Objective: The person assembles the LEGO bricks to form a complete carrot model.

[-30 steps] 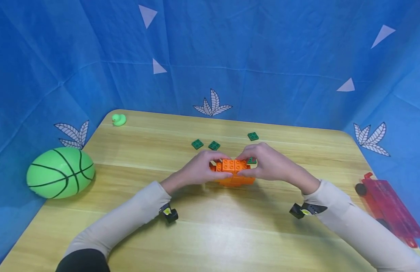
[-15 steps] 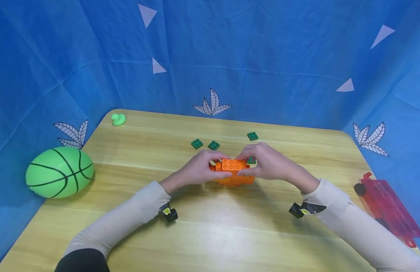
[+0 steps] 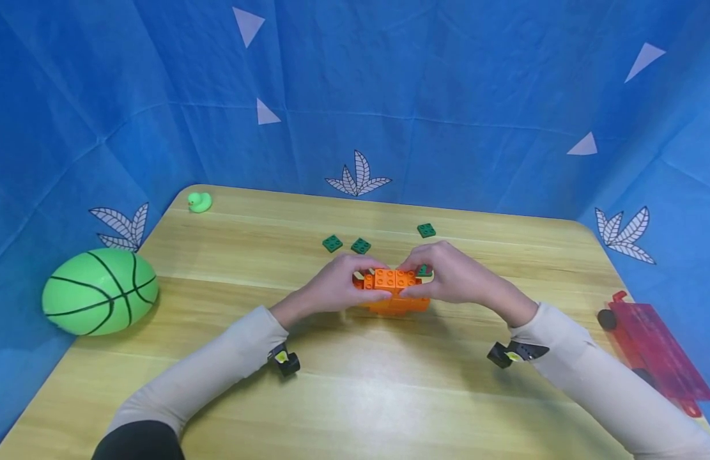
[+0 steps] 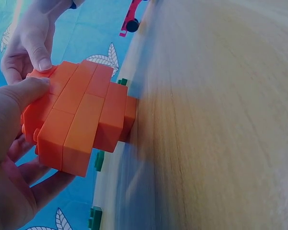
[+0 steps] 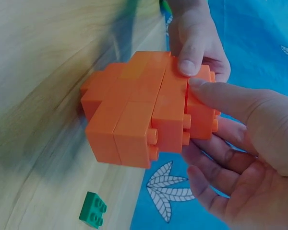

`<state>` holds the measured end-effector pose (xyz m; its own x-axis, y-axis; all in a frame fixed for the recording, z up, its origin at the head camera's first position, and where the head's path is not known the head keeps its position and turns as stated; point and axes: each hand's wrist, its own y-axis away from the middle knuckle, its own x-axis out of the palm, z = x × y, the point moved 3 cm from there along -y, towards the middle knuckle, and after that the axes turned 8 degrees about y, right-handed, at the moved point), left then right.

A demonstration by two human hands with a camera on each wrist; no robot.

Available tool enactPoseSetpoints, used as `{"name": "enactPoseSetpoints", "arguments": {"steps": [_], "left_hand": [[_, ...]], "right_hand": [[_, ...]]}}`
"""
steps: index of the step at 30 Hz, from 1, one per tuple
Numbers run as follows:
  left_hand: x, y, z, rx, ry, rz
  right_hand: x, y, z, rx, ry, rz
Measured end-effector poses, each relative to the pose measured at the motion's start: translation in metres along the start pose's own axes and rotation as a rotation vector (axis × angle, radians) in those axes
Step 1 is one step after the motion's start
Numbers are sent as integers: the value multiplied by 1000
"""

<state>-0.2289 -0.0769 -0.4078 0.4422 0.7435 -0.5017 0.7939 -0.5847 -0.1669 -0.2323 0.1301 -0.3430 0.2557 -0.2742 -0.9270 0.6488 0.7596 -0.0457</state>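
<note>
An orange structure of stacked toy bricks (image 3: 397,303) stands on the table between both hands, studs upward. Its layers step out toward the middle and narrow at the base, as the left wrist view shows. My left hand (image 3: 346,284) grips its upper left part, thumb on the near side and fingers behind. From the other side my right hand (image 3: 452,275) holds the upper right part the same way. The thumbs (image 5: 191,60) press near each other on the top bricks (image 3: 392,278). In the head view the fingertips behind the structure are hidden.
Several small green bricks (image 3: 360,246) lie behind the hands, one (image 3: 424,271) partly hidden by the right hand. A green ball (image 3: 100,292) sits at the left edge, a green rubber duck (image 3: 200,202) at the back left corner. A red toy cart (image 3: 656,348) stands at the right edge.
Both hands keep their hold on the orange brick structure. The whole head view has shifted very slightly; nothing else has visibly moved.
</note>
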Motion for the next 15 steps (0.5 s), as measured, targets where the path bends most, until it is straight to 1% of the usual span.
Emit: {"name": "enactPoseSetpoints", "arguments": {"steps": [5,7,11,15], "left_hand": [[1,0,0,-7,2,4],[0,1,0,-15,10,1],[-1,0,0,-20,25,0],[0,-1,2,-26,36,13]], "right_hand": [[1,-1,-1,2,-26,12],[1,-3,-2,8,-53,23],[1,-5,-6,40,-114,52],[3,-5,-9,71,-156,71]]}}
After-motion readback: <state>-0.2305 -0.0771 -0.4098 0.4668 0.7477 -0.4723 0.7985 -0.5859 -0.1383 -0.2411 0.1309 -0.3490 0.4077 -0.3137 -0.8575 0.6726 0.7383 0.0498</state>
